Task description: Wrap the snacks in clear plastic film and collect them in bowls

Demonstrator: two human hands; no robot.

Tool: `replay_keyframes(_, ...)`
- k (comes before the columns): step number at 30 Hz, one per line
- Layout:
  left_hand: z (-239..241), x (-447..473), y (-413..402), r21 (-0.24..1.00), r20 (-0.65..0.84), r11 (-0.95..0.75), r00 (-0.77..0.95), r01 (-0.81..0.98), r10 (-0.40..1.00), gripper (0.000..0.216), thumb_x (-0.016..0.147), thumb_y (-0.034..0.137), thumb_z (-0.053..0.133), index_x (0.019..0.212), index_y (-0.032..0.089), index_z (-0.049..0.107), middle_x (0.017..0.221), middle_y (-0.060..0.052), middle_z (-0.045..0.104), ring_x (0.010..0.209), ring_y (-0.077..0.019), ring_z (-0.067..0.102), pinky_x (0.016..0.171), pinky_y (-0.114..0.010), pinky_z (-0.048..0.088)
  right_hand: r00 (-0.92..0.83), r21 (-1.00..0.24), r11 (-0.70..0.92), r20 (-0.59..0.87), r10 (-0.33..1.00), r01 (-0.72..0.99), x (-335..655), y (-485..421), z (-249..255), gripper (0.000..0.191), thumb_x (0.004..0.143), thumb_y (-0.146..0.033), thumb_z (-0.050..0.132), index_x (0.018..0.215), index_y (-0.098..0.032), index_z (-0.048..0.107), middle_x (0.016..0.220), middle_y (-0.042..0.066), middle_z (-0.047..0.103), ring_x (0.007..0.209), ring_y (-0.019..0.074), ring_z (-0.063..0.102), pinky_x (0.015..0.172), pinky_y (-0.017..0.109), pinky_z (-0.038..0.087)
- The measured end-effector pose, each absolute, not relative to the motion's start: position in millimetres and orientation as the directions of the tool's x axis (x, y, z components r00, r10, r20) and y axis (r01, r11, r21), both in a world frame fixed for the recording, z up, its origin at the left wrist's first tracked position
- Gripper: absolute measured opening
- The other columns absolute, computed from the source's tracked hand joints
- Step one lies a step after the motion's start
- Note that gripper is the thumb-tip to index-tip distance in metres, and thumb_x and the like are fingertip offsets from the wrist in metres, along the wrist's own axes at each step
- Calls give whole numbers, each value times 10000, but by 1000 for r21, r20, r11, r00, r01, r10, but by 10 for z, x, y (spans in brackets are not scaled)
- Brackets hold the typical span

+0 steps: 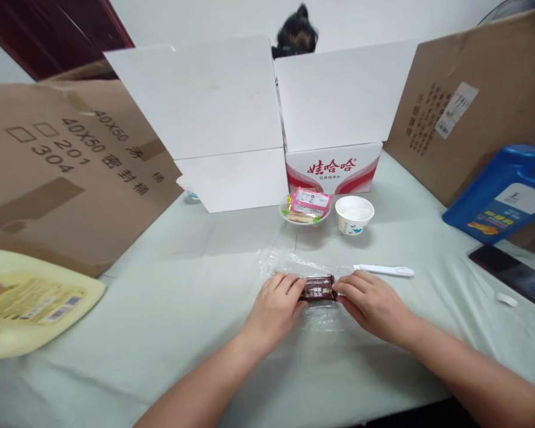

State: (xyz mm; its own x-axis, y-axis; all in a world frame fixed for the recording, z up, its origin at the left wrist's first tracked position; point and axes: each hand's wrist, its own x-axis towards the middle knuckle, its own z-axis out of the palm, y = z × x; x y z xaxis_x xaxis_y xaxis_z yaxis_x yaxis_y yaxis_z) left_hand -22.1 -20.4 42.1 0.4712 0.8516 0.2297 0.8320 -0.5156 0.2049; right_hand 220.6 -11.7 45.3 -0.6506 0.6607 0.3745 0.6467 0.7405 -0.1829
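Note:
Between my two hands lies a small dark brown wrapped snack bar packet [318, 288] with pale print. My left hand [277, 302] grips its left end, fingers curled over it. At the other end, my right hand [371, 303] pinches the packet's right edge. Under the packet and both hands spreads a sheet of clear plastic film [325, 320], wrinkled on the light green tablecloth [196, 333]. Just beyond my right hand rests a white plastic knife-like utensil [386, 270], its left end on or beside the film.
Behind stand a bowl of packaged items [305, 219], a white paper bowl [355, 215] and white box panels [245, 178]. Cardboard [71, 160] walls the left side. A yellow bottle [31, 303] lies left; a blue bottle [502, 196] and phone [512, 276] are right. A person's head shows beyond.

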Motion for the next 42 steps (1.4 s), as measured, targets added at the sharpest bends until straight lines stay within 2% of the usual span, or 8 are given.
replay_keyframes(4,283,-273,-40,315,142,-492,473,811,870,695,763,309,731,1371,253,399,1343,-106,523,1240,-313,469,1027,-506,388,-712,-227,787,336,616,573,1999,-44,330,328,871,-120,524,1187,-195,562,1137,106,641,1056,253,553,889,426,485)
replay_keyframes(9,220,-332,30,372,52,-429,443,823,895,969,658,390,801,1460,244,277,1368,-140,500,1267,-350,446,1035,-529,361,-660,-238,695,217,719,678,1870,126,296,532,779,-152,614,1299,-165,503,1248,149,580,1083,284,545,912,460,472)
replay_keyframes(18,205,-352,34,387,37,-345,360,855,932,1291,511,461,874,1509,159,112,1398,-213,455,1296,-402,411,1029,-529,363,-580,-281,572,64,812,770,1900,605,455,389,933,-276,445,1294,-139,499,1148,140,668,963,248,650,802,350,482)
replay_keyframes(25,252,-344,37,371,-26,-299,331,879,943,1234,506,471,871,1476,80,215,1421,-261,425,1334,-411,365,1072,-520,329,-693,-239,693,99,714,680,1894,805,519,318,938,-255,467,1228,-151,543,1111,126,659,965,230,635,805,337,482)
replay_keyframes(31,265,-330,35,340,-79,-266,309,902,948,1263,511,482,868,1498,101,177,1453,-237,402,1365,-389,336,1103,-506,302,-480,-220,640,496,724,736,1779,1287,899,387,945,-278,448,1320,-196,493,1189,109,613,1047,237,582,862,352,471)
replay_keyframes(37,251,-356,33,311,-89,-296,337,903,937,1099,582,532,810,1476,171,282,1489,-180,375,1380,-374,319,1117,-506,281,-401,-74,480,448,799,874,1597,1763,881,347,928,-260,474,1235,-178,614,1148,151,602,1030,279,540,879,396,422)
replay_keyframes(40,257,-357,24,315,-72,-317,355,895,932,1047,588,545,806,1452,186,338,1492,-168,375,1373,-380,326,1110,-521,287,-346,-98,452,507,789,887,1608,1704,868,357,934,-292,457,1209,-143,627,1236,191,554,1128,332,469,932,472,376)
replay_keyframes(42,261,-360,15,312,-53,-332,365,890,929,1018,581,543,815,1429,191,376,1485,-168,382,1363,-384,337,1103,-530,295,-412,-188,569,516,751,800,1659,1523,900,384,949,-348,434,1228,-151,611,1277,174,545,1180,319,448,978,474,361)
